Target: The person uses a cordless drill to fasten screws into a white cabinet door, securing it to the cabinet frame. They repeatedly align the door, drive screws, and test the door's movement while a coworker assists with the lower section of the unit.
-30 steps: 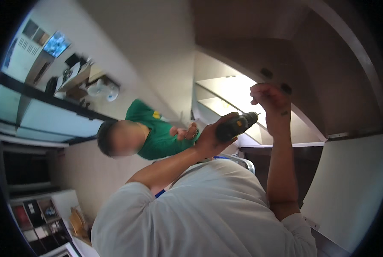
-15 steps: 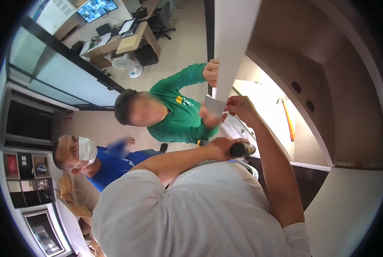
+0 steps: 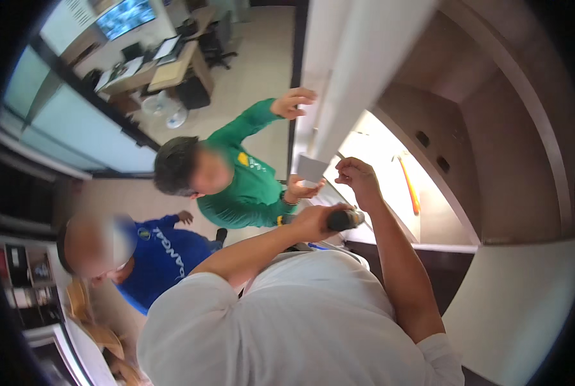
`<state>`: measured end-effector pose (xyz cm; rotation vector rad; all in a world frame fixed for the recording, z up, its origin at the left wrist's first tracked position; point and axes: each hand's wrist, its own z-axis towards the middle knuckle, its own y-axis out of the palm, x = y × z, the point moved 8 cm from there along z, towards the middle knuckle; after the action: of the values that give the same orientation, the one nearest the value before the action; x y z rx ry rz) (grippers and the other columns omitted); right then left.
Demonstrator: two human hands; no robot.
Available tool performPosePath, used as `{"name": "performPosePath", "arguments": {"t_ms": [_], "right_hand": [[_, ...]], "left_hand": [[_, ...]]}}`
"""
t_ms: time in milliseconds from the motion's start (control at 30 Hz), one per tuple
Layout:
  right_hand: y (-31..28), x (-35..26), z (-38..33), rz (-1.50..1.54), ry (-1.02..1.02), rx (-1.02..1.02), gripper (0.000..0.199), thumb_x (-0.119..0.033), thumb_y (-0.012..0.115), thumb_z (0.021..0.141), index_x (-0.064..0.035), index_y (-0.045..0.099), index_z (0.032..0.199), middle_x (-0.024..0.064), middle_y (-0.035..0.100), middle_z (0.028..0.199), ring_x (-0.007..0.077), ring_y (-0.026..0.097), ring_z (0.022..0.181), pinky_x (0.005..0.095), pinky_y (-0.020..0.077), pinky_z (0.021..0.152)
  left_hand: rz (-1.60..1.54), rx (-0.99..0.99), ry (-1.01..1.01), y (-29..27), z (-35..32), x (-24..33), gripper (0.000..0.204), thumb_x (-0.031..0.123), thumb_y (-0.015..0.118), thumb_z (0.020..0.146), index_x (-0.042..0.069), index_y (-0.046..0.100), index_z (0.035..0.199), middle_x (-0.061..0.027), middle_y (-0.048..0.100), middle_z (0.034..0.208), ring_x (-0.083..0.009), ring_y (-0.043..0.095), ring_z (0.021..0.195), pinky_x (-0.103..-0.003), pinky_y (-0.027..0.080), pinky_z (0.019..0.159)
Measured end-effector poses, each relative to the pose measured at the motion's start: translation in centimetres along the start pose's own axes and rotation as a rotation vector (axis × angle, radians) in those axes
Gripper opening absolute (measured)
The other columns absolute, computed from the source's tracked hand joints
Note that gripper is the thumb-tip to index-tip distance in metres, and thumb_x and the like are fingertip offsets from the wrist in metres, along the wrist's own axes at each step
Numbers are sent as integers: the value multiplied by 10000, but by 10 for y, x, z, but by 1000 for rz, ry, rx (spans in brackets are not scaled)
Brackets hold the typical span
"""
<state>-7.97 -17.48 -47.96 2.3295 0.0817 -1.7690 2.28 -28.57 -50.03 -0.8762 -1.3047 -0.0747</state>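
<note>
My left hand (image 3: 314, 222) is closed round a power drill (image 3: 345, 220); its rounded black end and a bit of yellow show, while my fingers cover most of its grip. My right hand (image 3: 358, 179) is raised in front of the lit cabinet, fingertips pinched together; whatever they hold, if anything, is too small to make out. Just left of that hand is the end of a long white panel (image 3: 358, 71), with a pale rectangular end face (image 3: 312, 168). A co-worker in green (image 3: 239, 180) has one hand (image 3: 305, 188) under this end and the other (image 3: 294, 103) open beside the panel.
Brown cabinet compartments (image 3: 493, 148) rise on the right. An orange-handled tool (image 3: 411, 186) stands in the lit one. Another person in blue (image 3: 165, 257) is at the left. Behind are a white fan (image 3: 165, 109), a desk (image 3: 171, 67) and a glass partition (image 3: 75, 128).
My right hand has drawn away from the panel's end. The green-sleeved co-worker's upper hand has come off the panel and opened. The view has shifted, and the person in blue has turned.
</note>
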Motion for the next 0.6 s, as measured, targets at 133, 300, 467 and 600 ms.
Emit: {"name": "performPosePath", "arguments": {"t_ms": [133, 300, 467, 600], "right_hand": [[-80, 6, -34, 53, 35, 194, 234, -52, 623, 943, 49, 705, 1138, 88, 706, 1066, 174, 696, 887, 304, 581, 870], [-150, 56, -67, 73, 34, 373, 314, -30, 689, 936, 102, 678, 1221, 89, 695, 1003, 150, 680, 864, 282, 589, 838], [-181, 119, -90, 144, 96, 510, 322, -59, 691, 952, 69, 689, 1247, 55, 680, 956, 132, 666, 837, 268, 576, 830], [-186, 118, -97, 138, 99, 613, 289, -76, 667, 978, 34, 713, 1242, 29, 680, 892, 104, 634, 792, 266, 563, 821]], "left_hand": [[-103, 59, 35, -6, 5, -6, 668, 229, 790, 837, 285, 539, 1453, -167, 748, 992, -408, 718, 908, -476, 563, 770], [-108, 119, 55, 0, 5, -11, 702, 182, 821, 810, 263, 554, 1454, -178, 750, 1059, -399, 719, 989, -439, 574, 839], [-57, -5, -73, 8, 10, -2, 729, 187, 823, 798, 270, 543, 1466, -182, 746, 1101, -385, 722, 1012, -443, 578, 871], [3, -110, -209, 11, 19, 12, 757, 192, 833, 787, 284, 531, 1475, -189, 731, 1169, -391, 702, 1080, -452, 572, 901]]}}
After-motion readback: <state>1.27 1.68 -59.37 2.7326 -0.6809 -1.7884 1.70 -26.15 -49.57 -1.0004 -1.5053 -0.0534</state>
